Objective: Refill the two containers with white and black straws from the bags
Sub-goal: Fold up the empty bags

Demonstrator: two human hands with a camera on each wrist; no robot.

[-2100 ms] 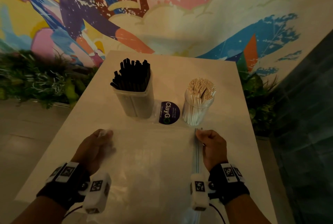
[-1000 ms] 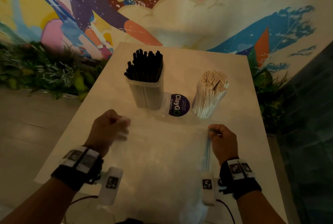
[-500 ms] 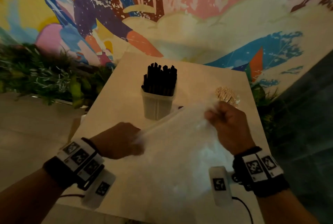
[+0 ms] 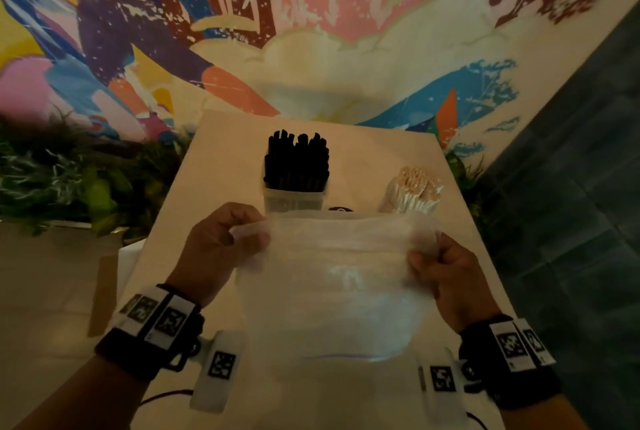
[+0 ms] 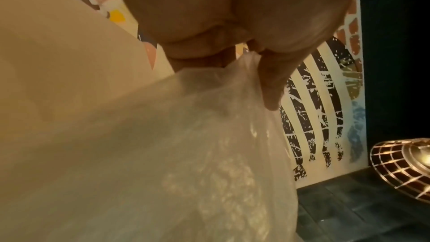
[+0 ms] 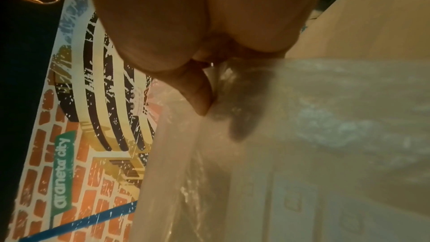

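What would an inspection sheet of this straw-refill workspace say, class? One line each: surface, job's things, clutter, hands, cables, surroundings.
Surface: pale table, dim light.
Job's things: black straws upright in a square container; white straws upright to its right; clear plastic bag held up in front, no straws visible inside.
Clutter: dark round label, mostly hidden behind the bag.
Hands: left hand and right hand each pinch an upper corner of the bag.
Cables: thin cable from the left wrist camera.
Surroundings: painted mural, plants, dark tiles.
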